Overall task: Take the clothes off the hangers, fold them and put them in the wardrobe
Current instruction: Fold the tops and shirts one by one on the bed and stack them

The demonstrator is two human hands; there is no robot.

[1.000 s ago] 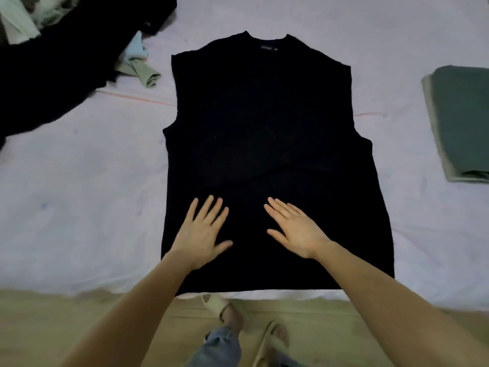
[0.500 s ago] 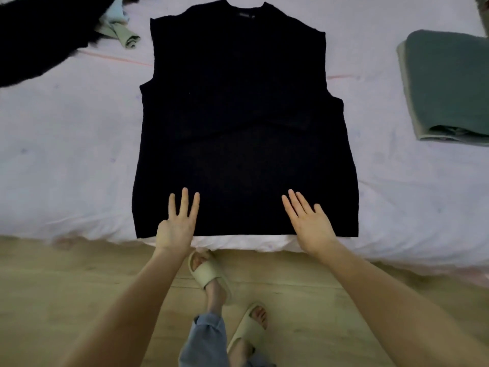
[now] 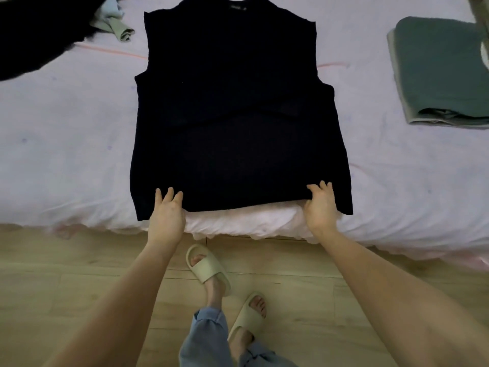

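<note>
While we stood at the near edge of the bed (image 3: 66, 144), the black sleeveless top (image 3: 238, 102) lay flat on the pale sheet, collar at the far side and hem toward us. Our left hand (image 3: 166, 215) had taken the hem near its left corner, fingers (image 3: 169, 194) curled over the cloth; the thumb was hidden beneath, so we could not tell for certain how tight the pinch was. Our right hand (image 3: 320, 207) gripped the hem near the right corner in the same way, and the middle stretch of hem was pulled up off the white bedding edge between the two hands. A folded grey-green garment (image 3: 439, 70) sat well apart on the right of the bed. At far left, a dark garment (image 3: 34, 33) and a small pale green piece (image 3: 119, 29) were heaped. Below, our beige slippers (image 3: 209, 268) stood on the wooden floor (image 3: 53, 274).
</note>
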